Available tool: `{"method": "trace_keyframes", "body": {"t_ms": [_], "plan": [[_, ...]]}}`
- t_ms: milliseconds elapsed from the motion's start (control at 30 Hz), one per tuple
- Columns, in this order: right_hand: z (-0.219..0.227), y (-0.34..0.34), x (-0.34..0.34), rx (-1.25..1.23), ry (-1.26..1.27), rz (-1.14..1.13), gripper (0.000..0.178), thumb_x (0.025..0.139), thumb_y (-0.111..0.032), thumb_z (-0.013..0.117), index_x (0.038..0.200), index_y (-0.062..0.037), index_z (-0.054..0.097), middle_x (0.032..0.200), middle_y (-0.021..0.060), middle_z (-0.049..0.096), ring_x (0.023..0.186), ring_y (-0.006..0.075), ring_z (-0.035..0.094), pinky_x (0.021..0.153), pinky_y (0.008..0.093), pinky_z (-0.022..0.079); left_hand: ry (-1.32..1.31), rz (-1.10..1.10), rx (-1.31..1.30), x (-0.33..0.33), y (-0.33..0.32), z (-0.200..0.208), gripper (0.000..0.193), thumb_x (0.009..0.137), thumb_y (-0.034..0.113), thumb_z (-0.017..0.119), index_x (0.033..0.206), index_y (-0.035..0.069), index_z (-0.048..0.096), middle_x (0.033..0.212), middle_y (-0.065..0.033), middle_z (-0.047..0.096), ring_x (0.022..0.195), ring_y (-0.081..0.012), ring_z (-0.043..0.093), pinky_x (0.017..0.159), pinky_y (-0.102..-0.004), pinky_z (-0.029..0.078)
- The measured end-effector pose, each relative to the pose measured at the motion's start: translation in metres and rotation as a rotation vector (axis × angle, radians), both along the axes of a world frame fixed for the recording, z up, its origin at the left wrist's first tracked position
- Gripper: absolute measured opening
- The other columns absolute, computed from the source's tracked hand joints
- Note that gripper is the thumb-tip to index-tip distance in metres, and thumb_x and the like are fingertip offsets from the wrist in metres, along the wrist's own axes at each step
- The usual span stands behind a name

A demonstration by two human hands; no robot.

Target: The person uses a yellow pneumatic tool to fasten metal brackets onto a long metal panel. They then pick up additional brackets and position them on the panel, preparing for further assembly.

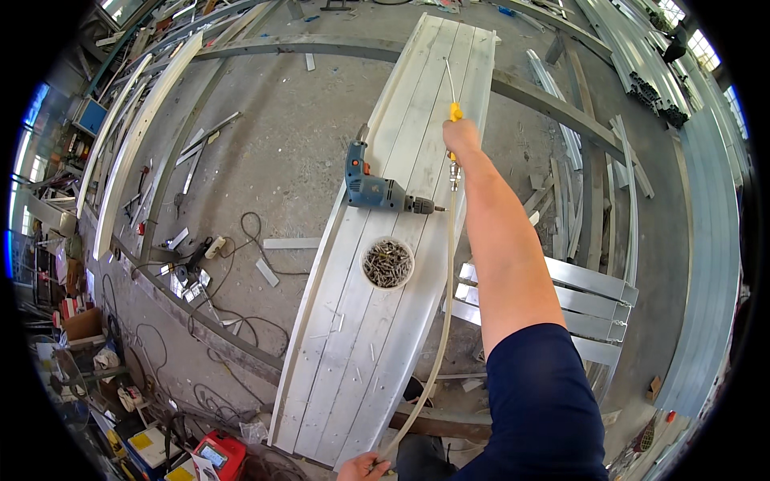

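My right hand [461, 138] is stretched forward, wrapped around a yellow air blow gun [455, 111] with a thin metal nozzle directed toward the far end of a long ribbed metal panel [353, 321]. From the gun a pale air hose [443, 337] runs back toward me. Low in the view, my left hand [362, 467] is closed around that hose. On the panel lies a blue power drill [377, 192], its chuck facing right. Nearer me sits a round white tub [388, 286] full of small metal fasteners [388, 263]. A few loose bits are scattered on the panel's near part.
Steel frame beams [553, 108] pass around and below the panel. Silver metal profiles [589, 301] rest to the right, and long sheets [706, 264] are stacked farther right. Cables [241, 321] and offcuts litter the left floor. A red machine [218, 455] stands lower left.
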State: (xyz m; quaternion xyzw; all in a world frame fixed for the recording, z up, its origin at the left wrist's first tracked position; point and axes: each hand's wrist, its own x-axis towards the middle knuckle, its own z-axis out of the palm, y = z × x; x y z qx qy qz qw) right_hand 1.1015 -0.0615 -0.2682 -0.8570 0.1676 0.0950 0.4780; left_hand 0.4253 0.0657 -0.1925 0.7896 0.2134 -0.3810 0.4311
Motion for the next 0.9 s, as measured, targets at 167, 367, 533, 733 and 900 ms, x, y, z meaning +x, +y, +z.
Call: {"method": "trace_keyframes", "body": {"t_ms": [167, 367, 533, 733, 900], "plan": [[0.008, 0.002, 0.000, 0.009, 0.042, 0.090, 0.030, 0.086, -0.021, 0.055, 0.089, 0.0082, 0.062, 0.071, 0.0162, 0.063, 0.057, 0.0270, 0.063, 0.050, 0.0386, 0.050, 0.022, 0.069, -0.026, 0.023, -0.006, 0.021, 0.027, 0.087, 0.029, 0.059, 0.095, 0.003, 0.062, 0.083, -0.0220, 0.063, 0.082, -0.0418, 0.061, 0.069, -0.0460, 0.048], [-0.006, 0.008, -0.006, 0.169, 0.178, 0.074, 0.031, 0.087, -0.024, 0.057, 0.092, 0.0066, 0.060, 0.069, 0.0143, 0.061, 0.055, 0.0244, 0.061, 0.049, 0.0382, 0.048, 0.060, 0.004, -0.037, 0.040, -0.007, 0.036, 0.024, 0.084, 0.025, 0.058, 0.094, 0.004, 0.062, 0.085, -0.0220, 0.063, 0.083, -0.0409, 0.062, 0.070, -0.0471, 0.048], [-0.022, 0.006, -0.014, 0.234, 0.208, 0.110, 0.034, 0.087, -0.028, 0.060, 0.091, 0.0053, 0.060, 0.068, 0.0124, 0.060, 0.051, 0.0218, 0.058, 0.052, 0.0373, 0.047, 0.085, -0.045, -0.042, 0.031, -0.006, 0.033, 0.023, 0.082, 0.025, 0.058, 0.092, 0.004, 0.063, 0.086, -0.0219, 0.063, 0.082, -0.0404, 0.061, 0.070, -0.0470, 0.048], [-0.014, -0.015, -0.028, 0.021, 0.083, -0.034, 0.036, 0.087, -0.032, 0.060, 0.085, 0.0035, 0.061, 0.064, 0.0112, 0.061, 0.054, 0.0226, 0.062, 0.053, 0.0379, 0.048, 0.088, -0.051, -0.031, 0.014, -0.007, 0.029, 0.025, 0.083, 0.026, 0.057, 0.095, 0.005, 0.062, 0.087, -0.0218, 0.063, 0.083, -0.0406, 0.061, 0.071, -0.0476, 0.048], [-0.004, -0.051, -0.056, 0.237, 0.042, -0.107, 0.040, 0.090, -0.038, 0.057, 0.086, 0.0022, 0.058, 0.068, 0.0115, 0.061, 0.055, 0.0248, 0.062, 0.054, 0.0382, 0.052, 0.015, -0.035, -0.004, -0.005, -0.009, 0.027, 0.029, 0.083, 0.028, 0.058, 0.100, 0.005, 0.061, 0.088, -0.0219, 0.064, 0.081, -0.0409, 0.062, 0.069, -0.0484, 0.048]]}}
